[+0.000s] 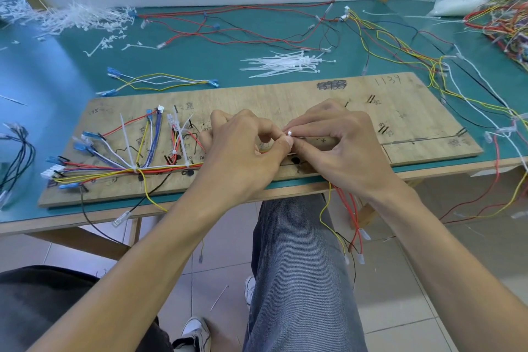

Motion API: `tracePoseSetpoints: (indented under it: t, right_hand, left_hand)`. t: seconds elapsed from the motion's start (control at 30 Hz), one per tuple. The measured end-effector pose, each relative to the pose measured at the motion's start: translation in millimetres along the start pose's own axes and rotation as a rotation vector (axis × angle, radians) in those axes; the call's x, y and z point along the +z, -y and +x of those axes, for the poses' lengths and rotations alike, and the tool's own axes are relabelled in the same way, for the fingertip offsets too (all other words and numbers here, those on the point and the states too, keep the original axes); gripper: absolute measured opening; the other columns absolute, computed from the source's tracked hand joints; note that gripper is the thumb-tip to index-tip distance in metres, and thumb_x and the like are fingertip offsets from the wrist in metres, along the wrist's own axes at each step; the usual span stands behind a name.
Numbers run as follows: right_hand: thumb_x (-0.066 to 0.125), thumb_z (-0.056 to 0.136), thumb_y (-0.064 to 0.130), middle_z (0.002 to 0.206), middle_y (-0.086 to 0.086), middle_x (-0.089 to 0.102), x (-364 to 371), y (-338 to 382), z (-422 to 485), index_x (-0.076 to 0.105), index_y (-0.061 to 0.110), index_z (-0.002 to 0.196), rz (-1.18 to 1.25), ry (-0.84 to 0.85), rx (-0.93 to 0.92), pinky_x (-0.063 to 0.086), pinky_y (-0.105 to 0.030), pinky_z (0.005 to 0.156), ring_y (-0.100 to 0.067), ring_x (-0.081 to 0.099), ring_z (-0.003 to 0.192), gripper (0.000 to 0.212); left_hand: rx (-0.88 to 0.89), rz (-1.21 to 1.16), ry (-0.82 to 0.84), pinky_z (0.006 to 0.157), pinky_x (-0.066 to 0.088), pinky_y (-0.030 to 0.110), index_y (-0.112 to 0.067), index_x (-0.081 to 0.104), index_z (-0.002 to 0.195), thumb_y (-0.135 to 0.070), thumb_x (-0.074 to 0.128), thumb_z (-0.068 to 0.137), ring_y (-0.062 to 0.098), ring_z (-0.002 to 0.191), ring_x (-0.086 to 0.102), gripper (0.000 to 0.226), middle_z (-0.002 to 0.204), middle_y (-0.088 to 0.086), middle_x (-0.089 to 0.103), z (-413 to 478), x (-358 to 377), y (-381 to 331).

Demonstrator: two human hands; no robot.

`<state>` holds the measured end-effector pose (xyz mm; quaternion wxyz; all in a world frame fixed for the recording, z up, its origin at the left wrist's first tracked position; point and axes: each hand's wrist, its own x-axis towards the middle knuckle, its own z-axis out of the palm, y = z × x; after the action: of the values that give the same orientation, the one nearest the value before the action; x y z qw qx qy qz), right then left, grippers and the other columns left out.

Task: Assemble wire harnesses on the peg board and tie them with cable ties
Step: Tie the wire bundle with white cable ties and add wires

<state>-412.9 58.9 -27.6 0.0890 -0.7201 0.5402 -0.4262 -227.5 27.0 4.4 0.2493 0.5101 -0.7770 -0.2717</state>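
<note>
The cable tie (pixel 289 133) sits at the centre of the peg board (pixel 414 111), its white head pinched by the fingertips of the left hand (pixel 243 148) and right hand (pixel 340 146), which meet over the wire bundle (pixel 160 170) running in from 9 o'clock. Cinched now, it could miss a stray wire, since the fingers hide the bundle. Spare ties (pixel 285 64) lie at 12 o'clock.

Matt, grainy wood for the peg board (pixel 285 97); a smooth teal tabletop (pixel 200 66) with faint sheen; white plastic cable ties (pixel 285 64); plastic-coated wires (pixel 160 170).
</note>
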Motion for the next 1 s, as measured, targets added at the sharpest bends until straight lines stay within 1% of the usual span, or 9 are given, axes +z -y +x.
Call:
tracePoseSetpoints:
  t: [0.17,0.33,0.53,0.6,0.67,0.73,0.83,0.93,1.0]
  right_hand:
    - [0.081,0.087,0.007,0.094,0.012,0.079,1.0,1.6,-2.4,0.086,0.017,0.090,-0.008,0.006,-0.040,0.054,-0.042,0.081,-0.023,0.065,0.094,0.011]
    - [0.085,0.085,0.021,0.095,0.012,0.077,-1.5,2.2,-2.8,0.086,0.020,0.094,-0.039,0.050,-0.042,0.053,-0.041,0.083,-0.021,0.063,0.097,0.009]
    - [0.084,0.090,0.029,0.091,0.014,0.077,-0.5,1.4,-2.1,0.086,0.023,0.094,-0.020,0.033,-0.040,0.052,-0.043,0.081,-0.021,0.063,0.094,0.008]
    - [0.085,0.089,0.030,0.090,0.015,0.077,0.1,0.6,-2.0,0.086,0.023,0.093,-0.021,0.036,-0.044,0.051,-0.042,0.080,-0.021,0.063,0.093,0.007]
    - [0.086,0.088,0.027,0.089,0.015,0.077,0.5,-0.1,-2.1,0.086,0.021,0.091,-0.021,0.027,-0.048,0.051,-0.041,0.079,-0.021,0.062,0.091,0.007]
    - [0.087,0.087,0.025,0.088,0.014,0.078,0.5,0.2,-1.8,0.086,0.020,0.089,-0.017,0.015,-0.051,0.052,-0.041,0.079,-0.021,0.062,0.090,0.005]
    - [0.083,0.092,0.024,0.087,0.017,0.077,0.5,2.0,-1.1,0.086,0.021,0.087,-0.039,0.033,-0.065,0.052,-0.040,0.081,-0.021,0.062,0.092,0.006]
    - [0.076,0.097,0.022,0.087,0.017,0.076,0.5,2.4,-0.5,0.086,0.021,0.085,-0.045,0.055,-0.071,0.051,-0.043,0.083,-0.023,0.061,0.095,0.016]
    - [0.075,0.098,0.021,0.087,0.016,0.076,-0.6,1.3,0.0,0.086,0.020,0.085,-0.031,0.069,-0.049,0.051,-0.044,0.085,-0.024,0.061,0.097,0.017]
  left_hand:
    - [-0.035,0.005,-0.010,0.088,0.026,0.038,-0.039,0.072,0.082,-0.053,0.063,0.097,0.020,0.110,0.034,0.023,0.091,-0.011,0.056,0.3,0.0,-1.7]
    - [-0.060,-0.030,0.000,0.106,0.036,0.048,-0.032,0.078,0.083,-0.049,0.068,0.095,0.022,0.117,0.036,0.023,0.089,-0.012,0.059,1.9,-3.2,-1.1]
    - [-0.012,-0.095,0.032,0.106,0.041,0.052,-0.035,0.077,0.086,-0.046,0.071,0.092,0.024,0.115,0.052,0.013,0.087,-0.013,0.070,13.4,-14.9,-3.4]
    - [0.023,-0.080,0.048,0.104,0.043,0.055,-0.034,0.077,0.080,-0.042,0.073,0.092,0.018,0.106,0.058,0.015,0.082,-0.015,0.072,16.8,-15.8,-5.2]
    - [0.027,-0.066,0.077,0.100,0.046,0.056,-0.030,0.076,0.075,-0.038,0.074,0.092,0.002,0.080,0.055,0.019,0.071,-0.015,0.070,21.4,-15.7,-6.3]
    - [0.014,-0.048,0.130,0.099,0.047,0.054,-0.027,0.075,0.073,-0.035,0.073,0.095,0.000,0.066,0.050,0.023,0.067,-0.012,0.069,27.2,-15.8,-7.9]
    - [-0.010,-0.020,0.159,0.095,0.047,0.051,-0.023,0.075,0.077,-0.033,0.069,0.097,0.010,0.065,0.049,0.023,0.068,-0.010,0.068,35.0,-15.1,-9.3]
    - [-0.019,-0.021,0.140,0.085,0.044,0.046,-0.022,0.075,0.081,-0.034,0.069,0.097,0.008,0.061,0.045,0.021,0.056,-0.014,0.060,37.2,-11.7,-7.3]
    - [-0.006,-0.029,0.141,0.084,0.043,0.044,-0.023,0.074,0.081,-0.033,0.069,0.097,0.007,0.062,0.044,0.020,0.057,-0.014,0.055,38.0,-9.7,-4.9]
